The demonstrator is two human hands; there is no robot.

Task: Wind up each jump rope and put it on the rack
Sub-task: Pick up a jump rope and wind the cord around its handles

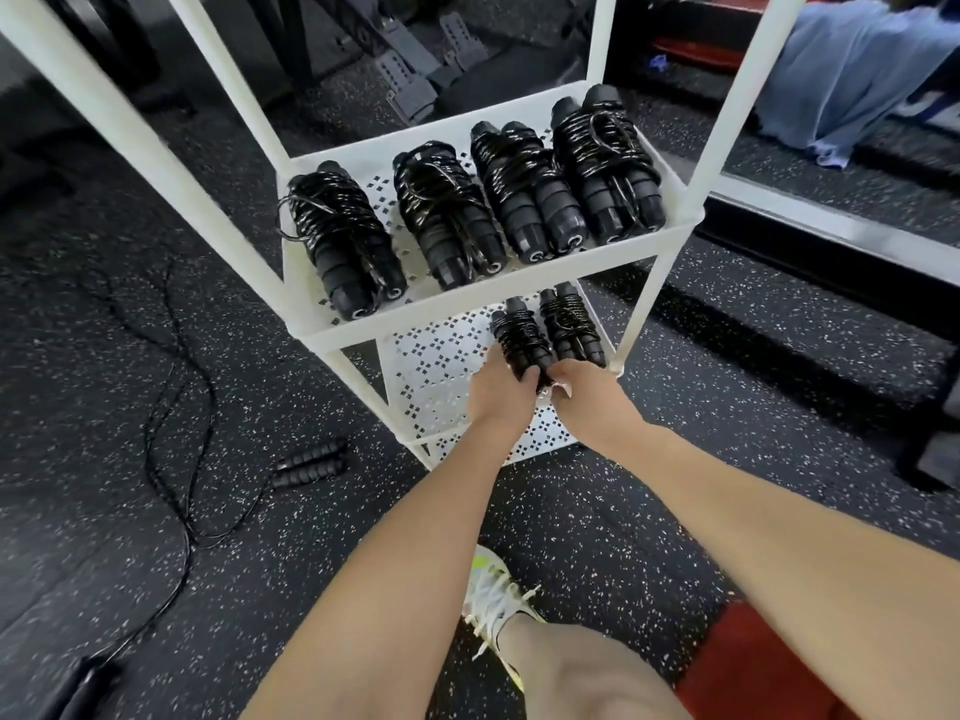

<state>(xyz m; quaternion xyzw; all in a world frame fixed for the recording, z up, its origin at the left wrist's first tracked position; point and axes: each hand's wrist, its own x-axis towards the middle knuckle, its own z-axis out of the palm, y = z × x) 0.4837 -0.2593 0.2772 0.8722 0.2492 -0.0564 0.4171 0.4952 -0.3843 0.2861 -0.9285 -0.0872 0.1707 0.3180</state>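
black wound jump rope [519,337], cord coiled round both handles

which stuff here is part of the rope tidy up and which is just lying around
Part of the job:
- white rack
- four wound ropes on the upper shelf
- wound rope on the lower shelf
- wound rope beside it, held by left hand and right hand
- loose rope on the floor

Just lying about:
- blue cloth
- grey straps behind the rack
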